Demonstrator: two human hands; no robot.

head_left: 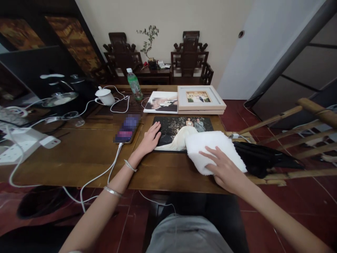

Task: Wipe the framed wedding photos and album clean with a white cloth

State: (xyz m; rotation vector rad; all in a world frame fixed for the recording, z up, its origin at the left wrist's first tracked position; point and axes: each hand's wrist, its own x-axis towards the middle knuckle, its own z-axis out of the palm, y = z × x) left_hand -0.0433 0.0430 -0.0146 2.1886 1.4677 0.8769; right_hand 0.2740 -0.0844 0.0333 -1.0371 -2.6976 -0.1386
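A dark wedding photo panel lies flat on the wooden table in front of me. My left hand rests on its left edge, fingers stretched out and holding nothing. Over the panel's lower right corner, my right hand grips a folded, fluffy white towel. Two of its fingers spread across the towel's top, while the thumb side is partly hidden. The towel covers that corner and hangs over toward the table's right side.
Behind the panel lie a white-edged photo print and stacked light wood frames. A charging phone, a green-labelled bottle, a lidded white cup and a power strip stand left. A black bag sits right.
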